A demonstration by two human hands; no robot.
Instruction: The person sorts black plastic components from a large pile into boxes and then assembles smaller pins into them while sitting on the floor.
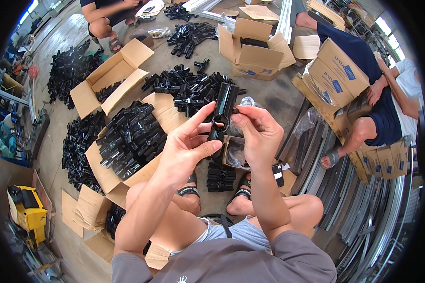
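Note:
My left hand (183, 150) holds up a glossy black pipe fitting (225, 101) before my chest, its fingers and thumb wrapped about the lower part. The longest tube of the fitting points up and away from me; a round opening shows near its middle. My right hand (259, 134) is closed in a pinch on a small dark piece (235, 111) against the fitting's right side. That piece is mostly covered by the fingertips, so its kind is unclear. Beneath my hands stands a small open carton (235, 162) with clear plastic inside, beside stacked black fittings (220, 178).
An open box heaped with black fittings (132, 139) stands at my left, near loose piles (75, 70) and another open box (111, 70). A person (396, 104) sits at right by stacked cartons; another person (104, 23) squats far left. Metal bars (349, 207) line the right floor.

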